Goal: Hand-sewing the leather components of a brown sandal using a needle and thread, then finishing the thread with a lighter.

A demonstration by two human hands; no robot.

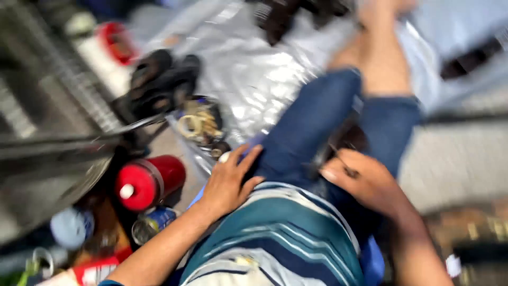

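Fingers of the left hand (228,182) lie spread and flat, gripping nothing, pressed on the thigh of the blue jeans (312,124) just where the striped shirt (280,238) ends; one fingertip has a pale nail or cap on it, too blurred to tell which. The right hand (365,182) is curled, its fingers pinched around a thin dark tool (343,163) whose tip sticks out past the knuckles toward the other thigh; what kind of tool it is cannot be told through the motion blur. Both hands rest near each other, one on each side of the lap. Just beyond the left fingertips sits one dark bowl (201,123) of small pale metal parts, and further off from them one pair of dark sandals (161,79) on a silvery sheet (254,69). Beside the left wrist, on the outer side, lies one red canister (151,180) with a white cap, and near the forearm one small tin (151,223) and one pale blue round thing (71,226). Far past the fingers one red-rimmed tub (116,42) shows, blurred
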